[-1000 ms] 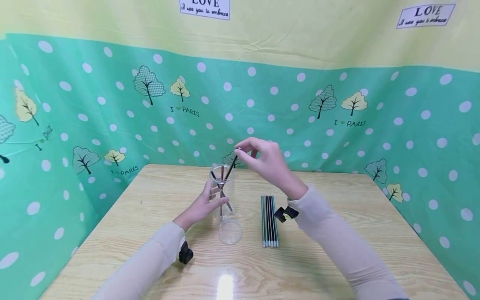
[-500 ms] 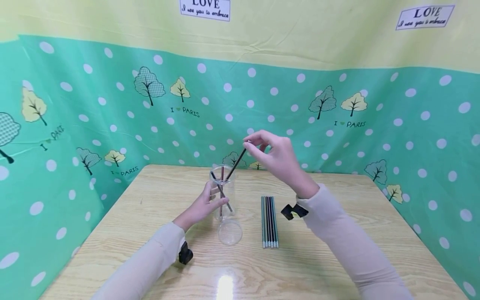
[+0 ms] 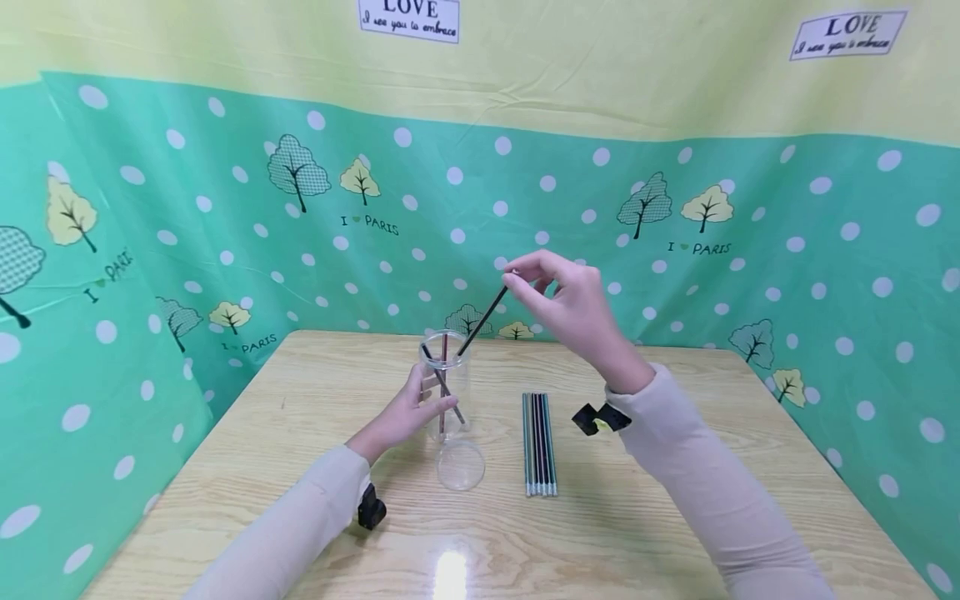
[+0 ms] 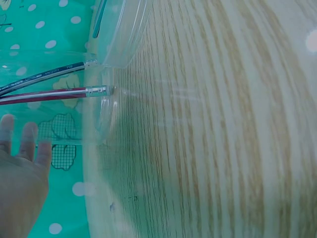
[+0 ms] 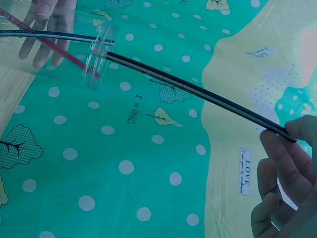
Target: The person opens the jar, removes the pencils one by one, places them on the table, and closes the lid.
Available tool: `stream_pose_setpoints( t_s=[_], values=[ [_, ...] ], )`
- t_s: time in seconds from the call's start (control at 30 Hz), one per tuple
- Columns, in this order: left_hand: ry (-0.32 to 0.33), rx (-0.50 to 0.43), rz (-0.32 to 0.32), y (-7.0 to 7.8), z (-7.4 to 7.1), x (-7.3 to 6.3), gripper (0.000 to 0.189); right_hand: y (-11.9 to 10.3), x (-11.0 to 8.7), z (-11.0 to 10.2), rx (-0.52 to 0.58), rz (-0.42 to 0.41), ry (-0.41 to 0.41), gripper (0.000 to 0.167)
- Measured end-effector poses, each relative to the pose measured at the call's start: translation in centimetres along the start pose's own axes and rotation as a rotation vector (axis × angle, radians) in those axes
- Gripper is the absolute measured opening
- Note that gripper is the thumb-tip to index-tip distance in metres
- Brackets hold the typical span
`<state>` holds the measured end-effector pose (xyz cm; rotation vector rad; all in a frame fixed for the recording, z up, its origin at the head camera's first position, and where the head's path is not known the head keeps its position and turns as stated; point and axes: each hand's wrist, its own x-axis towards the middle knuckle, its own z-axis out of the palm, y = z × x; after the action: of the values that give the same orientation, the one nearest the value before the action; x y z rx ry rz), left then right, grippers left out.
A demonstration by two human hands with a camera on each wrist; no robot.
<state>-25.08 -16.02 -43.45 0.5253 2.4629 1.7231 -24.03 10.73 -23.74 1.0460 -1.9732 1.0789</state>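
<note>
A clear jar (image 3: pixel 463 385) stands upright on the table, gripped round its side by my left hand (image 3: pixel 408 407), thumb in front. Inside it lean a dark pencil (image 5: pixel 59 35) and a red pencil (image 4: pixel 54 94), crossing each other. My right hand (image 3: pixel 573 304) is raised to the right of the jar and pinches a black pencil (image 5: pixel 198 91) near one end, between thumb and fingertips. This pencil slants down to the left, its lower end at the jar's mouth. A round clear lid (image 3: pixel 461 465) lies just in front of the jar.
Several pencils (image 3: pixel 538 442) lie side by side in a row on the wooden table (image 3: pixel 645 533), right of the lid. A green and yellow dotted curtain (image 3: pixel 525 192) hangs behind the table and along its sides.
My right hand has moved up and to the right, drawing the black pencil out of the jar until only its lower end is at the mouth. The left hand and jar have stayed put.
</note>
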Motion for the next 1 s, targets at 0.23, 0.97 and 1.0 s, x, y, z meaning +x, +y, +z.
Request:
stream_pose_setpoints(
  t_s=[0.23,0.97,1.0],
  values=[
    [0.003,0.013,-0.01,-0.1,-0.1,-0.1,0.076,-0.1,0.1,-0.7,-0.009,-0.003,0.045,0.009],
    [0.004,0.001,0.021,0.0,0.0,-0.1,0.079,0.0,-0.4,-2.2,-0.021,0.068,0.056,0.014],
    [0.005,0.003,0.019,0.0,0.0,-0.1,0.079,0.1,-0.5,-2.2,-0.024,0.074,0.056,0.014]
  ],
)
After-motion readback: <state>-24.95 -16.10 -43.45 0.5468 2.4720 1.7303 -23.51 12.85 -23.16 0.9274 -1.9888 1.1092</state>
